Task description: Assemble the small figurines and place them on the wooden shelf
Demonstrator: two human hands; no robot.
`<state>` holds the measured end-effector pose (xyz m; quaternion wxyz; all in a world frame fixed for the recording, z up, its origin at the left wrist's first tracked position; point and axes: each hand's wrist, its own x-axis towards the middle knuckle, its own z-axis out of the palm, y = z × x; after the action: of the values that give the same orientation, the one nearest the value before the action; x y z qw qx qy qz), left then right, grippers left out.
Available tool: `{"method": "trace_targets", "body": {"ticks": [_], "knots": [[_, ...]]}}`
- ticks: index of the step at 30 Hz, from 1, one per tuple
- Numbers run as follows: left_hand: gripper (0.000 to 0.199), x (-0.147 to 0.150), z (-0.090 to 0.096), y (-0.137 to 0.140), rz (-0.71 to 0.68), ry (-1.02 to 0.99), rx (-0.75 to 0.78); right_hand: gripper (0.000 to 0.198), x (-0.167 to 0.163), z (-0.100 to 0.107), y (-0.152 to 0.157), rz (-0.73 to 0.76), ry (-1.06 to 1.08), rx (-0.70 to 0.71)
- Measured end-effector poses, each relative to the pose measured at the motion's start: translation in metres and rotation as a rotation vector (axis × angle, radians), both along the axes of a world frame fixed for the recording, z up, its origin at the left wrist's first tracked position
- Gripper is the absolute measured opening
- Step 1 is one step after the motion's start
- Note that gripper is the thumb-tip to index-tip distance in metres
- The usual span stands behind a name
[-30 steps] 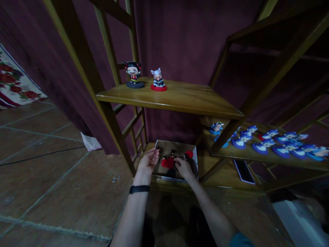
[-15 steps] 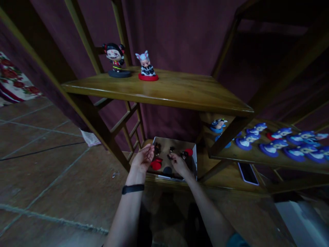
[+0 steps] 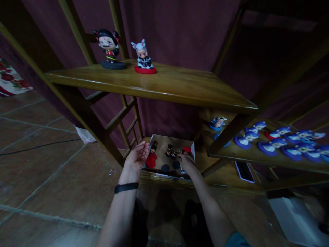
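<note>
A shallow cardboard box (image 3: 160,142) with white edges stands on the low shelf, holding small dark figurines (image 3: 169,151), red discs (image 3: 151,160) and black discs (image 3: 165,168). My left hand (image 3: 137,156) is at the box's left edge, palm turned up, its fingers loosely bent and apart with nothing seen in them. Inside the right part of the box, my right hand (image 3: 187,161) reaches down with fingertips drawn together among the figurines. What those fingers grip is hidden. A black-and-white piece (image 3: 183,171) lies under that hand, partly covered.
Above the box runs a wooden shelf (image 3: 180,80) bearing a black-haired figurine (image 3: 109,48) and a white-eared figurine (image 3: 144,58) on a red base. To the right, a shelf carries several blue-and-white figurines (image 3: 273,145). A phone (image 3: 244,171) lies below them.
My right hand has moved right and slightly down within the box, uncovering figurines in the middle. My left hand has shifted slightly left. The view has shifted a little.
</note>
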<state>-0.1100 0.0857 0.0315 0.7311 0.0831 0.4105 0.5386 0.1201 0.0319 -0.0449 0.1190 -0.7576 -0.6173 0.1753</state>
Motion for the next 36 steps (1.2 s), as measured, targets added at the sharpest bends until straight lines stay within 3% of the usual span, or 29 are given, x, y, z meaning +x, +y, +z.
{"method": "trace_targets", "body": {"ticks": [6, 15, 20, 23, 26, 29, 31, 36], "knots": [[0.016, 0.001, 0.003, -0.001, 0.000, 0.010, -0.015, 0.046, 0.003, 0.001, 0.006, 0.017, -0.082, 0.113], [0.018, -0.001, -0.002, 0.000, -0.040, 0.000, 0.012, 0.062, -0.011, -0.007, 0.006, 0.324, -0.171, 0.147], [0.017, 0.004, -0.009, -0.002, -0.059, 0.051, 0.034, 0.033, -0.020, -0.008, 0.003, 0.173, -0.139, 0.124], [0.016, 0.012, -0.015, -0.007, -0.118, 0.106, 0.031, 0.019, -0.016, -0.004, 0.005, 0.099, 0.062, 0.144], [0.016, 0.023, -0.023, -0.012, -0.204, 0.175, 0.019, 0.013, -0.007, 0.005, 0.010, -0.098, 0.483, 0.174], [0.016, 0.031, -0.030, -0.015, -0.265, 0.305, 0.048, 0.021, 0.005, 0.019, 0.012, -0.275, 0.986, 0.270], [0.014, 0.035, -0.036, -0.014, -0.279, 0.425, 0.103, 0.030, 0.012, 0.028, 0.012, -0.330, 1.214, 0.347], [0.013, 0.050, -0.054, -0.008, -0.324, 0.774, 0.292, 0.037, 0.020, 0.036, 0.006, -0.399, 1.361, 0.488]]}}
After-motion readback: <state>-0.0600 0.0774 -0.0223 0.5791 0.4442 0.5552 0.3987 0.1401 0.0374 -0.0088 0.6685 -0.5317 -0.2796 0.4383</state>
